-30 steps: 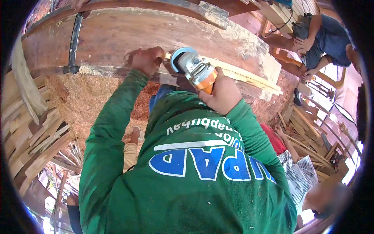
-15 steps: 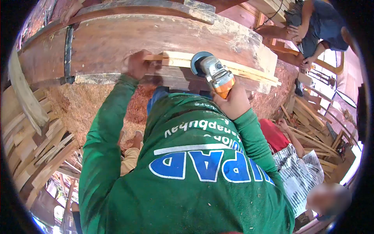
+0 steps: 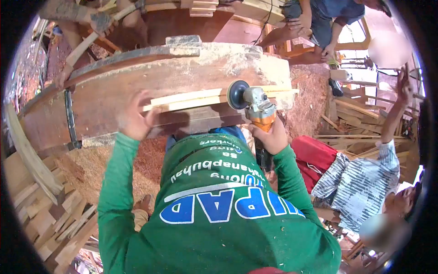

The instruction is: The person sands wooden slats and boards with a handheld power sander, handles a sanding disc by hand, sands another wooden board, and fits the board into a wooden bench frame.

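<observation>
My right hand (image 3: pixel 276 138) is wrapped round the orange body of an angle grinder (image 3: pixel 261 108). Its round dark disc (image 3: pixel 237 94) sits over a pale wood strip (image 3: pixel 191 100), hiding part of it; whether disc and wood touch I cannot tell. At the strip's left end, my left hand (image 3: pixel 136 116) is slightly blurred, with thumb and fingers closed around that end. The pale wood seems to be two narrow lengths side by side, lying along a broad brown wooden bench (image 3: pixel 105 102) dusted with sawdust.
Short boards (image 3: pixel 183 41) lie on the bench's far edge. Wood pieces are piled at left (image 3: pixel 50 214) and right (image 3: pixel 351 109). A co-worker's hand (image 3: pixel 101 23) holds a long handle at far left. Another person (image 3: pixel 331 18) sits at far right; a person in red shorts (image 3: pixel 315 157) is nearby.
The view has shifted, so the bench appears lower. The grinder's disc now faces the camera more. My left hand still holds the strip's end. The person at right has raised an arm.
</observation>
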`<state>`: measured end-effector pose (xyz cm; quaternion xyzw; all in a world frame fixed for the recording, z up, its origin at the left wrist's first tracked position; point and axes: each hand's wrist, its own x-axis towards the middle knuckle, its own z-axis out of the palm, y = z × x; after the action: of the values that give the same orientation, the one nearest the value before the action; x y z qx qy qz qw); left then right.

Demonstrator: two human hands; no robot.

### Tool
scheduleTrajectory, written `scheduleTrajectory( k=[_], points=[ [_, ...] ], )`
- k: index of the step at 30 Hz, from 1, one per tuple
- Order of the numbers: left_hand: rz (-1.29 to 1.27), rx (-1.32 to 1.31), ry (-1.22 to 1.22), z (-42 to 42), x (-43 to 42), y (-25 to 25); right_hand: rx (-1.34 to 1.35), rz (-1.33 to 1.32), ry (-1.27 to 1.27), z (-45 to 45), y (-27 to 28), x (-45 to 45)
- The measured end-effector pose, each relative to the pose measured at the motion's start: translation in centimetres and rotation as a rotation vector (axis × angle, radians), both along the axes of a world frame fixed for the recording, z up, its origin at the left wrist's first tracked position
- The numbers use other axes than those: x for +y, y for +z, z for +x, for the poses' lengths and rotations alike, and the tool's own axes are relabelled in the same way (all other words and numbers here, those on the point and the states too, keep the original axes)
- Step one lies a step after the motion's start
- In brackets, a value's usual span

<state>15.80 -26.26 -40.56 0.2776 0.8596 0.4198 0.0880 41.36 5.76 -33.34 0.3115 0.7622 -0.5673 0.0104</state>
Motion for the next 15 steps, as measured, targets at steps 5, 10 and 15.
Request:
scheduleTrajectory(
  k=[5,10,15],
  points=[
    [0.121,-0.906,-0.760,6.0,8.9,1.5,0.136,-0.149,-0.166,-2.3,1.5,-0.2],
    [0.301,-1.491,-1.094,12.6,17.5,0.9,0.183,0.072,-0.080,-7.3,4.2,-0.2],
    [0.399,-1.730,-0.910,13.3,16.8,2.3,0.277,0.092,-0.025,-9.2,3.9,-0.8]
  ],
)
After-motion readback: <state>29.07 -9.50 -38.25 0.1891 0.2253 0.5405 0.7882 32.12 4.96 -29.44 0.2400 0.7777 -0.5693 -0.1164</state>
